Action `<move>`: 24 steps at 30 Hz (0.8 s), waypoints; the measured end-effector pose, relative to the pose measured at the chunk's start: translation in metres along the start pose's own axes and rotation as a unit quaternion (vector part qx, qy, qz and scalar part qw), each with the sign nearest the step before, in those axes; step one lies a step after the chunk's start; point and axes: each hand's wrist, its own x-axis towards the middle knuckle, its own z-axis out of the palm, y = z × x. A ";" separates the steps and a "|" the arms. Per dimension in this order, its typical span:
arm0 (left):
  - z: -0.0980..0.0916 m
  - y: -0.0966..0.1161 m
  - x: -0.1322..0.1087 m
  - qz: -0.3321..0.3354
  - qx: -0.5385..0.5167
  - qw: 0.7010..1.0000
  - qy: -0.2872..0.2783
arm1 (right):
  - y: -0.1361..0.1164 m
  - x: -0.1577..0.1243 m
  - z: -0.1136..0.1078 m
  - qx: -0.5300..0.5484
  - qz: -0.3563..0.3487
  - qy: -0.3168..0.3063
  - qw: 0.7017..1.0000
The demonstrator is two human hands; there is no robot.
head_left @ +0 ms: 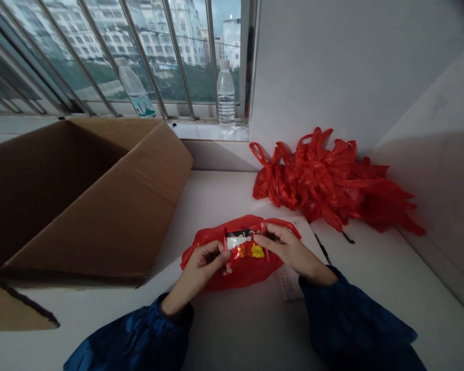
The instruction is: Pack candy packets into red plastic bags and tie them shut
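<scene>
Between my two hands is a small packet with red crimped ends and a black, white and yellow printed middle. My left hand pinches its left end between thumb and fingers. The right end is gripped by my right hand, whose fingers cover part of it. Underneath lies a red plastic bag, spread out on the white table. Whether the packet touches the bag, I cannot tell. Part of a printed sheet or booklet shows below the bag's right side, near my right wrist.
At left stands a large open cardboard box, one flap reaching the front. Knotted red plastic bags are heaped against the wall at back right. Two plastic bottles, one upright and one tilted, stand by the barred window.
</scene>
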 end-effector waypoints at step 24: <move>-0.002 -0.002 -0.007 0.147 0.366 0.916 -0.080 | -0.005 0.000 -0.008 -0.274 -0.185 0.166 0.929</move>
